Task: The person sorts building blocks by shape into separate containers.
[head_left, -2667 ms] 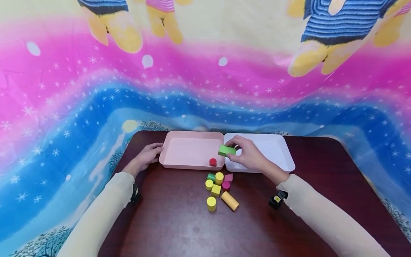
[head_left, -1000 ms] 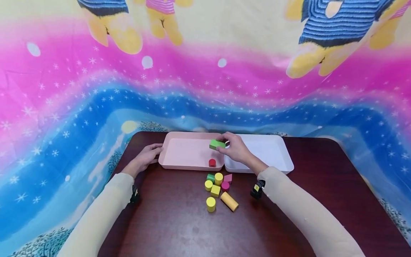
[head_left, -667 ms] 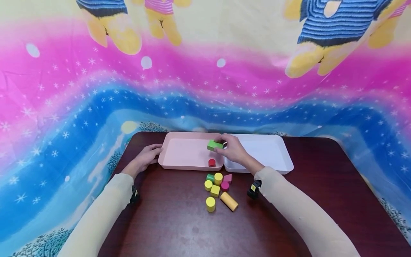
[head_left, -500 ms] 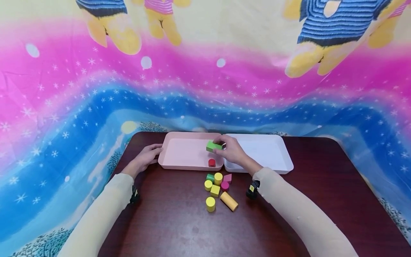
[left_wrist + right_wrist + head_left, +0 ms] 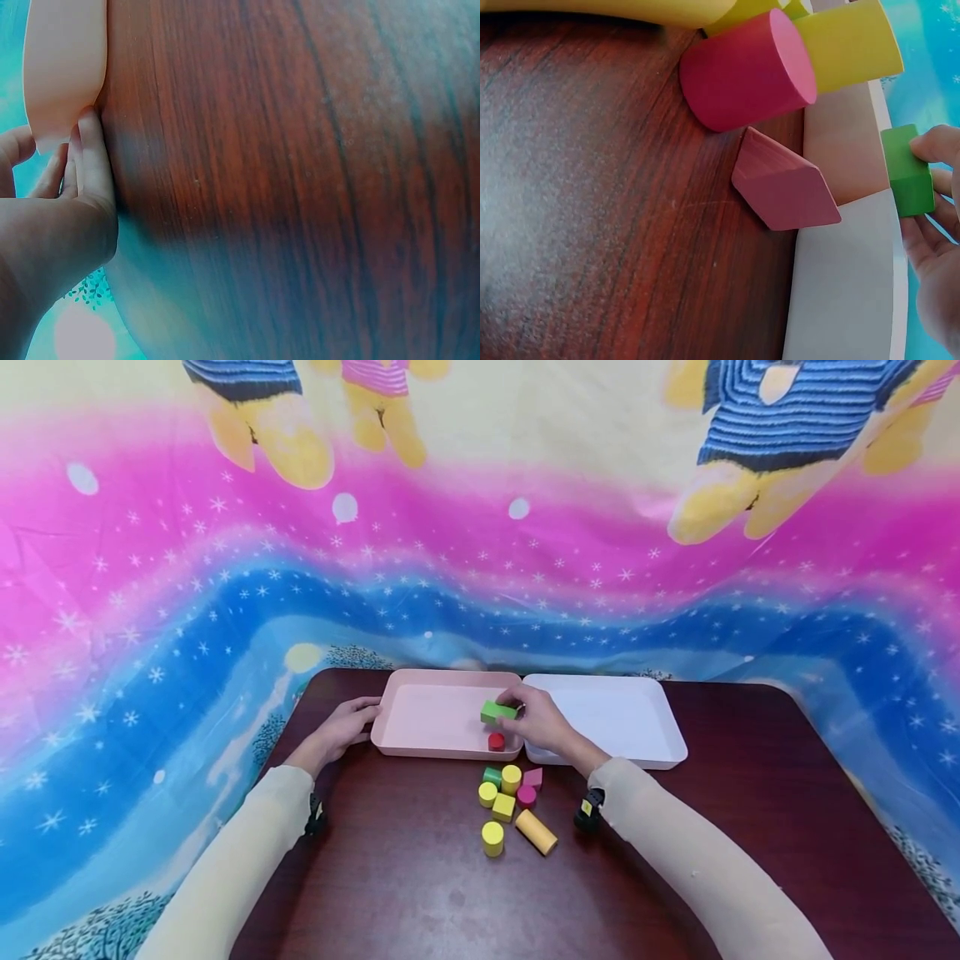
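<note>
My right hand (image 5: pixel 542 720) pinches a green rectangular block (image 5: pixel 497 712) between thumb and fingers. The block hangs over the right end of the pink tray (image 5: pixel 420 750), above a short red cylinder (image 5: pixel 496 742) inside it. The right wrist view shows the green block (image 5: pixel 909 171) past the tray rims, thumb on its top edge. At the tray's left end, my left hand (image 5: pixel 342 729) rests its extended fingertips against the outer wall. The left wrist view has those fingers (image 5: pixel 91 161) touching the tray corner (image 5: pixel 66 67).
A white tray (image 5: pixel 630 759) adjoins the pink one on the right. In front stand several blocks: yellow cylinders (image 5: pixel 492 839), a yellow cube (image 5: pixel 503 808), a green block (image 5: pixel 492 777), a magenta cylinder (image 5: pixel 527 797), a pink wedge (image 5: pixel 533 778) and an orange cylinder (image 5: pixel 536 832).
My right hand has carried the green block left from the white tray's edge to over the pink tray, then slightly lower and nearer. My left hand has stayed in place.
</note>
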A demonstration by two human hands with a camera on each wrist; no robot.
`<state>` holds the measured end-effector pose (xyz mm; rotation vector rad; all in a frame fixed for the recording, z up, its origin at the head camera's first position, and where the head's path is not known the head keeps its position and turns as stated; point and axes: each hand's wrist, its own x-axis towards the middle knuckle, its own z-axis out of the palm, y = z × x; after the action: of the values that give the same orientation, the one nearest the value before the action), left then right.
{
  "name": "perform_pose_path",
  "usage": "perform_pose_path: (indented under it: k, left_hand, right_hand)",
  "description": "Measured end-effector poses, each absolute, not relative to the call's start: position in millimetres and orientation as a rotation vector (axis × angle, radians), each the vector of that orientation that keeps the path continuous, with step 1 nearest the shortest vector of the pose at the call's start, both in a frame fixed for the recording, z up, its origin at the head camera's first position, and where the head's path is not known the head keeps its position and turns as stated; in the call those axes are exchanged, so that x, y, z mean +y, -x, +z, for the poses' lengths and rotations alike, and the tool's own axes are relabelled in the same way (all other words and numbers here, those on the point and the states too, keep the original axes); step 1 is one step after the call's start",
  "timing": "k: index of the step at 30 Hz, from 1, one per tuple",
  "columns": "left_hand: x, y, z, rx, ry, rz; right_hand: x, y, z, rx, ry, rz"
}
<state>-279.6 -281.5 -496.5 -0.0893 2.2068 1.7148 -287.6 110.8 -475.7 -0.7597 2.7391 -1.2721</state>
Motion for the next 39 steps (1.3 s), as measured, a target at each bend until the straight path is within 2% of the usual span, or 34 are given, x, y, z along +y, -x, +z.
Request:
perform_pose_path:
  k: [22,39]
  left_hand:
    - [-282,280,-496,2.191,0.098,1.724]
    - [-283,279,-496,2.197,0.084,1.725]
  right_hand:
    - [112,289,-480,2.716,0.842,-1.237]
    - [120,278,-466,2.711,0.915,-1.239]
